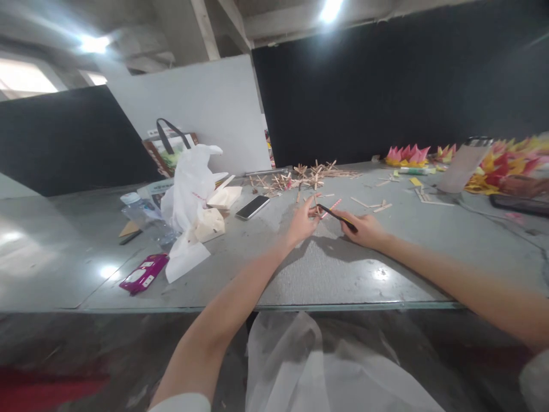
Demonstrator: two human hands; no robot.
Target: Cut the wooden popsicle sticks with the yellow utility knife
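The right hand (364, 230) is gripping a black tool (343, 219) in curled fingers, its long axis slanting forward-left to the left hand (305, 221), whose bent fingers are sitting nearest its tip, any pinch unclear, sticks (315, 176) lying beyond.

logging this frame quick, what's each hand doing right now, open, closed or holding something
Left hand: fingers bent; whether it holds anything cannot be told.
Right hand: closed, holding a slim black hand tool.

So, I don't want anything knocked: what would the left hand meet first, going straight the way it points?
The left hand would probably meet the stick pile first, though depth there is hard to judge.
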